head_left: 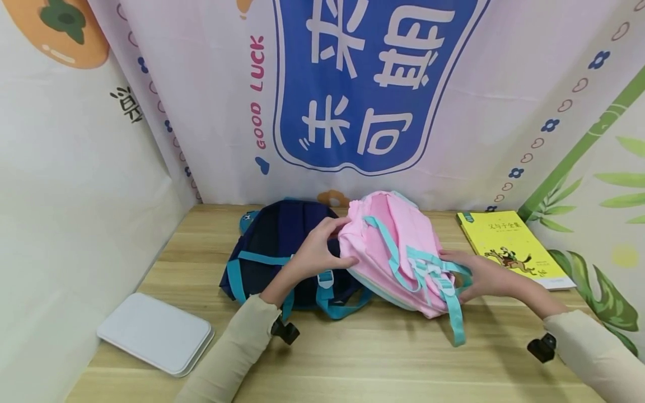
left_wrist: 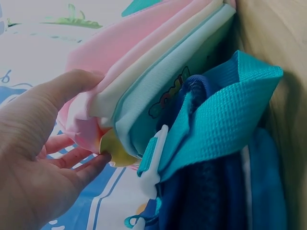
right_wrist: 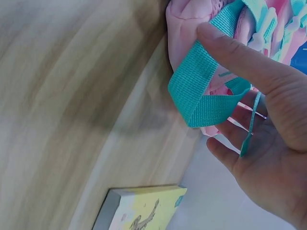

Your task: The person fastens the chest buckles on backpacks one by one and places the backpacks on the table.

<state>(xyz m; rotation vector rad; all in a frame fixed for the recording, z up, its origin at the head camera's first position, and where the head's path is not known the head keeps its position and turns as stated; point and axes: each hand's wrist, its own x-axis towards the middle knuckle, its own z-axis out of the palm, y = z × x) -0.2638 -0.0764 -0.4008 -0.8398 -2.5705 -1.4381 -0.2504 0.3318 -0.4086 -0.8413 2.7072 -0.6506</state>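
A pink backpack [head_left: 375, 240] with turquoise straps is tilted, its upper left part over the edge of a dark blue backpack [head_left: 282, 229]. My left hand [head_left: 318, 249] grips its left end; in the left wrist view the thumb lies on the pink cloth and the fingers curl beneath. At the other end my right hand [head_left: 481, 274] holds the bag's lower right side, thumb by a turquoise strap [right_wrist: 201, 86] and fingers behind it. The dark blue backpack lies on the table, its turquoise strap [left_wrist: 220, 115] looped up beside the pink one.
A yellow book [head_left: 511, 246] lies at the right back of the wooden table [head_left: 363, 364]. At the left front is a flat white case [head_left: 156, 333]. A printed cloth [head_left: 221, 112] hangs behind and at both sides.
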